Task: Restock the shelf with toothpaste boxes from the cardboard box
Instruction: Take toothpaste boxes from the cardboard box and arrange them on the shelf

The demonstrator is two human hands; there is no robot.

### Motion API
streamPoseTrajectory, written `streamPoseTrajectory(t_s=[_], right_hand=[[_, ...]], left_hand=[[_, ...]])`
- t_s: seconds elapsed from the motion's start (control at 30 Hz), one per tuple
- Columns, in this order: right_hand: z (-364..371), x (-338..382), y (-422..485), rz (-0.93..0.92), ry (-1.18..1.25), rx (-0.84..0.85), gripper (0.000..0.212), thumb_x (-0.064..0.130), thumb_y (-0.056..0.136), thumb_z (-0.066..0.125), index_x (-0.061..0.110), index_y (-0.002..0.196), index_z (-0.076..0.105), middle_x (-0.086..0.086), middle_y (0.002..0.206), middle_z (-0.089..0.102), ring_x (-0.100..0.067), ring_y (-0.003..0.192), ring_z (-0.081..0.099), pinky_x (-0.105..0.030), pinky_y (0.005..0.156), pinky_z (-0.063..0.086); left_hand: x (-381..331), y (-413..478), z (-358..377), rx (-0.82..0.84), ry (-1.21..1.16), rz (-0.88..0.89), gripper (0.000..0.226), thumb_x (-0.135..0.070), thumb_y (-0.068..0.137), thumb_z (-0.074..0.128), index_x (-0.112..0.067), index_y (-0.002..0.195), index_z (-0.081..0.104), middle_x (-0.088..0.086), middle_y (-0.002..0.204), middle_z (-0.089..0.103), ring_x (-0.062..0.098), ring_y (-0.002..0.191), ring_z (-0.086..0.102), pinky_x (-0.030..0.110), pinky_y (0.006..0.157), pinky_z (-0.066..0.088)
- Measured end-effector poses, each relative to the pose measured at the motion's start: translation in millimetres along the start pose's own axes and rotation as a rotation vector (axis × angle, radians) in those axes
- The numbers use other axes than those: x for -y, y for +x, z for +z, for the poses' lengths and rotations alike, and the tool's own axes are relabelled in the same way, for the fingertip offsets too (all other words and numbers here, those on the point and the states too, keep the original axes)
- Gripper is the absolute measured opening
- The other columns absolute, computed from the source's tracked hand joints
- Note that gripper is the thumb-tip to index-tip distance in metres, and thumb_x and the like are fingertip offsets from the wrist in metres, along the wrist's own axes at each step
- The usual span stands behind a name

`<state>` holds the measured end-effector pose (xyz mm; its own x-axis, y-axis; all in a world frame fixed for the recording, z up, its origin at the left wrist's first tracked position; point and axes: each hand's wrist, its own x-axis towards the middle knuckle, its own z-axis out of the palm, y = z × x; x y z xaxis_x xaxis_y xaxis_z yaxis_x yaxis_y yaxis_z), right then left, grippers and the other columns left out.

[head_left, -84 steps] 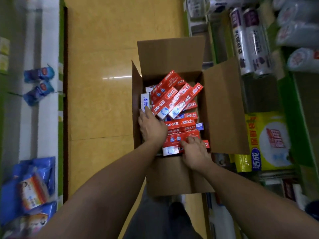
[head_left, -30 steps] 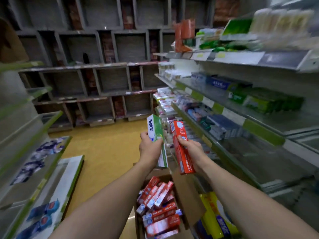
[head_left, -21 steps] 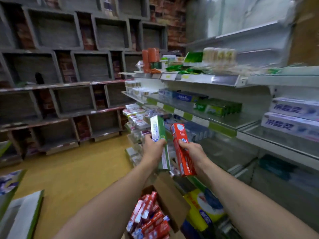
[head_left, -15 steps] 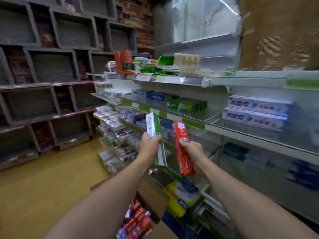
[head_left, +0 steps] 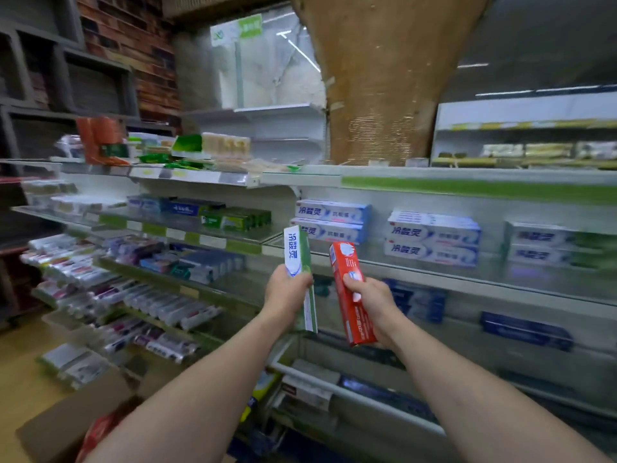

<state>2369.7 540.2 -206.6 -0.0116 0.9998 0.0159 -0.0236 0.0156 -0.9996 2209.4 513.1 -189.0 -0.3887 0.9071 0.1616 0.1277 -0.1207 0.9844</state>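
Note:
My left hand [head_left: 286, 296] grips a green and white toothpaste box [head_left: 298, 251], held upright. My right hand [head_left: 374, 301] grips a red toothpaste box [head_left: 349, 266], also upright. Both boxes are raised in front of the glass shelf [head_left: 467, 279], level with stacks of white and blue toothpaste boxes [head_left: 432, 240] that lie on it. The cardboard box [head_left: 71, 417] sits at the bottom left, half hidden by my left forearm, with a bit of red packaging showing inside.
Shelves run from left to right, stocked with toothbrushes [head_left: 133, 295] and other toothpaste boxes [head_left: 233, 218]. Dark blue boxes [head_left: 526, 330] lie on the shelf below. A brown pillar [head_left: 384, 78] rises behind the shelving. Yellow floor [head_left: 20, 379] lies at the left.
My hands came out of the cardboard box, each with a toothpaste box, and rose to shelf height. My view swung up and right, from the box to the shelves.

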Motion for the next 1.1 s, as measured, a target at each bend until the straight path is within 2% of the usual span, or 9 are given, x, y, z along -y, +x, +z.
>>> streamPoseTrajectory(t_s=[0.1, 0.2, 0.3, 0.4, 0.5, 0.67, 0.77, 0.93, 1.1], right_hand=[[-60, 4, -20, -0.015, 0.001, -0.068, 0.019, 0.024, 0.087, 0.074, 0.006, 0.091, 0.069, -0.009, 0.069, 0.071, -0.020, 0.058, 0.063, -0.027, 0.056, 0.053], [-126, 5, -40, -0.013, 0.000, -0.140, 0.031, 0.026, 0.084, 0.077, 0.000, 0.099, 0.072, -0.014, 0.078, 0.072, -0.025, 0.064, 0.063, -0.033, 0.063, 0.052], [-187, 10, -64, -0.013, -0.019, -0.196, 0.018, 0.023, 0.090, 0.072, 0.004, 0.092, 0.070, -0.013, 0.075, 0.070, -0.022, 0.059, 0.062, -0.029, 0.059, 0.051], [-241, 10, -83, 0.009, -0.031, -0.258, 0.013, 0.018, 0.092, 0.064, 0.006, 0.093, 0.068, -0.014, 0.076, 0.069, -0.024, 0.061, 0.063, -0.031, 0.061, 0.052], [-278, 8, -95, 0.019, -0.036, -0.293, 0.018, 0.017, 0.090, 0.063, 0.003, 0.100, 0.069, -0.016, 0.082, 0.071, -0.027, 0.067, 0.065, -0.034, 0.067, 0.053], [-313, 2, -110, 0.001, -0.019, -0.309, 0.018, 0.008, 0.085, 0.067, 0.004, 0.102, 0.069, -0.018, 0.089, 0.074, -0.027, 0.070, 0.067, -0.038, 0.068, 0.056], [-320, -2, -111, 0.002, 0.017, -0.317, 0.027, 0.008, 0.085, 0.071, 0.006, 0.111, 0.065, -0.016, 0.095, 0.074, -0.026, 0.072, 0.070, -0.035, 0.065, 0.057], [-329, 0, -109, 0.036, 0.010, -0.344, 0.037, 0.017, 0.084, 0.077, 0.012, 0.112, 0.054, -0.013, 0.098, 0.072, -0.027, 0.081, 0.073, -0.036, 0.063, 0.057], [-331, -3, -100, 0.064, -0.055, -0.364, 0.034, 0.018, 0.085, 0.077, 0.018, 0.109, 0.054, -0.012, 0.100, 0.071, -0.026, 0.080, 0.073, -0.039, 0.065, 0.060]], left_hand=[[-7, -31, 53, 0.062, -0.024, 0.005, 0.023, -0.026, 0.061, 0.061, -0.016, 0.082, 0.062, 0.003, 0.085, 0.069, 0.026, 0.085, 0.065, 0.037, 0.081, 0.053], [-13, -65, 106, 0.145, -0.025, -0.006, 0.033, -0.029, 0.057, 0.060, -0.016, 0.087, 0.065, 0.006, 0.091, 0.073, 0.028, 0.090, 0.068, 0.042, 0.085, 0.055], [-22, -99, 156, 0.212, -0.032, -0.005, 0.040, -0.029, 0.057, 0.061, -0.016, 0.094, 0.069, 0.006, 0.093, 0.073, 0.027, 0.091, 0.069, 0.043, 0.086, 0.057], [-29, -131, 199, 0.287, -0.074, -0.040, 0.025, -0.019, 0.065, 0.070, -0.013, 0.089, 0.069, 0.015, 0.096, 0.074, 0.032, 0.090, 0.070, 0.049, 0.087, 0.057], [-36, -157, 233, 0.370, -0.084, -0.070, 0.014, -0.005, 0.078, 0.072, -0.013, 0.088, 0.066, 0.015, 0.095, 0.073, 0.029, 0.087, 0.068, 0.042, 0.083, 0.057], [-45, -192, 262, 0.446, -0.135, -0.164, 0.016, -0.003, 0.079, 0.069, -0.003, 0.095, 0.067, 0.016, 0.081, 0.069, 0.030, 0.075, 0.066, 0.036, 0.069, 0.056], [-47, -200, 272, 0.530, -0.208, -0.251, 0.028, -0.003, 0.076, 0.066, 0.000, 0.103, 0.068, 0.025, 0.093, 0.073, 0.042, 0.087, 0.071, 0.053, 0.085, 0.059], [-52, -195, 279, 0.658, -0.275, -0.313, 0.037, -0.002, 0.082, 0.058, 0.003, 0.119, 0.060, 0.025, 0.101, 0.070, 0.039, 0.085, 0.070, 0.048, 0.079, 0.061], [-53, -181, 287, 0.768, -0.307, -0.352, 0.059, -0.012, 0.071, 0.064, -0.003, 0.128, 0.057, 0.025, 0.113, 0.071, 0.038, 0.089, 0.072, 0.047, 0.078, 0.059]])
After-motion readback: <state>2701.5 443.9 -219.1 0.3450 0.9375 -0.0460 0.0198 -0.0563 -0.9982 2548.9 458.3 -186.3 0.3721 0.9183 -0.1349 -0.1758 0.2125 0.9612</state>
